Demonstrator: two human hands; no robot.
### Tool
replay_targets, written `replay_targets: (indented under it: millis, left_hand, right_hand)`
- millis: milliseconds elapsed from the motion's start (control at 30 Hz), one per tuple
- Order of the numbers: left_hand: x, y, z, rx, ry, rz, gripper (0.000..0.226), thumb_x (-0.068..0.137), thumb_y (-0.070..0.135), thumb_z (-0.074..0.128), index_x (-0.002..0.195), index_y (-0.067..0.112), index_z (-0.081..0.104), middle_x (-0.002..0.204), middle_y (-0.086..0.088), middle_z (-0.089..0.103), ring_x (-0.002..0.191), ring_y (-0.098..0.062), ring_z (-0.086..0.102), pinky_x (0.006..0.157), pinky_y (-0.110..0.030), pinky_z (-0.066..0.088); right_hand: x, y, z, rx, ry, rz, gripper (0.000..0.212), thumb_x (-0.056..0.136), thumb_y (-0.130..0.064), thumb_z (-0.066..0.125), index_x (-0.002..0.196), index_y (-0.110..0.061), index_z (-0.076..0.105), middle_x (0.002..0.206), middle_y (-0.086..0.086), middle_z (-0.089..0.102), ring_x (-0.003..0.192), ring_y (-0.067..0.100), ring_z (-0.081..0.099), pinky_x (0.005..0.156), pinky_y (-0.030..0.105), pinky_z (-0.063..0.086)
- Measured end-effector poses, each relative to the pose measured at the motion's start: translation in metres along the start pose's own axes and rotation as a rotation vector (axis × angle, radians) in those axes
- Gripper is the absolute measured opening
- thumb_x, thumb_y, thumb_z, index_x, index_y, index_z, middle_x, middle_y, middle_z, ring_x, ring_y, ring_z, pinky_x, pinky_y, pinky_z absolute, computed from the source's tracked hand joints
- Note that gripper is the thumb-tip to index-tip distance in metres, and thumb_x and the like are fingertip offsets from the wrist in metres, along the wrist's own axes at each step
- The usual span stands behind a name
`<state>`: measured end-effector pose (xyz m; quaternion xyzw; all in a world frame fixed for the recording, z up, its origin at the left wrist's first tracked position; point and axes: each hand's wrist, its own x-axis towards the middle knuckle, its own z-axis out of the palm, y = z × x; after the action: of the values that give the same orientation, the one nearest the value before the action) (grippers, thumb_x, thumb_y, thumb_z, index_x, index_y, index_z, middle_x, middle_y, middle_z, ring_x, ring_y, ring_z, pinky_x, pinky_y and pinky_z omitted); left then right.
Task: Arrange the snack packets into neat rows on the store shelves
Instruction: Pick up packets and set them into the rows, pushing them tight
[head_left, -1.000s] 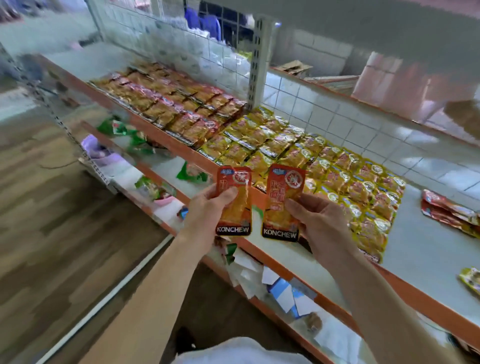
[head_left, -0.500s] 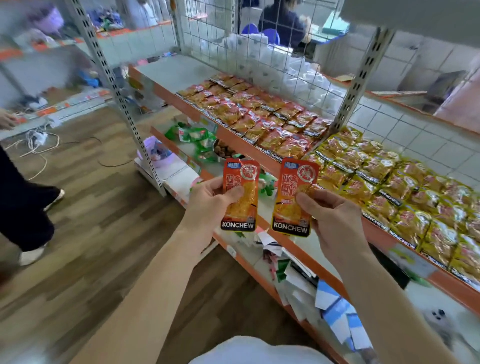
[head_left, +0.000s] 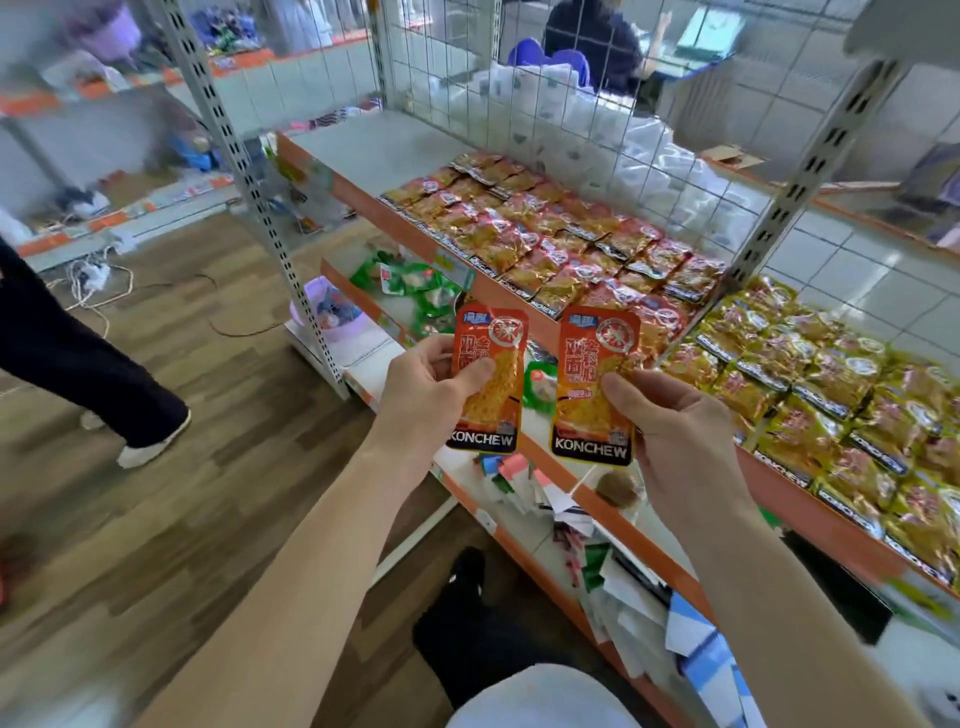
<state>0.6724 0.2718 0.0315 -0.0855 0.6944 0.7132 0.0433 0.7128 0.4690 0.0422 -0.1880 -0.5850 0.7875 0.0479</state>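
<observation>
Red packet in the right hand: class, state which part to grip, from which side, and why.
Pinch the red packet at its right edge, coming from the right, thumb on the printed face, as the right hand does. It is flat, thin and upright.

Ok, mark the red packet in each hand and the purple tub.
Left red packet (head_left: 501, 410): head view, lower printed front.
Right red packet (head_left: 582, 410): head view, lower printed front.
Purple tub (head_left: 337, 332): head view, near wall.

Yellow packets (head_left: 831, 395): right of the right hand (head_left: 680, 447), rows run off the edge.
Left red packet (head_left: 491, 332): left hand (head_left: 426, 395) thumb covers some print.
Papers (head_left: 623, 587): below both hands, blurred.
</observation>
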Motion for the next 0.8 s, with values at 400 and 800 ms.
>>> replay_targets:
  millis: [400, 800]
  left_hand:
    - [0.135, 0.030, -0.043, 0.034, 0.017, -0.041, 0.021, 0.085, 0.011, 0.077, 0.106, 0.012, 0.073, 0.094, -0.005, 0.078, 0.081, -0.022, 0.075, 0.073, -0.034, 0.059]
    - [0.260, 0.049, -0.062, 0.087, 0.013, -0.032, 0.014, 0.098, 0.008, 0.063, 0.103, 0.019, 0.070, 0.090, 0.004, 0.078, 0.087, -0.018, 0.075, 0.076, -0.030, 0.060]
  right_hand:
    - [0.113, 0.006, 0.086, 0.000, 0.056, 0.013, 0.010, 0.075, -0.018, 0.081, 0.083, -0.016, 0.076, 0.091, 0.007, 0.077, 0.088, 0.027, 0.074, 0.086, 0.043, 0.058]
    - [0.224, -0.011, 0.155, -0.054, 0.072, 0.026, 0.008, 0.086, -0.012, 0.076, 0.089, -0.019, 0.074, 0.095, 0.005, 0.077, 0.094, 0.023, 0.073, 0.091, 0.036, 0.056]
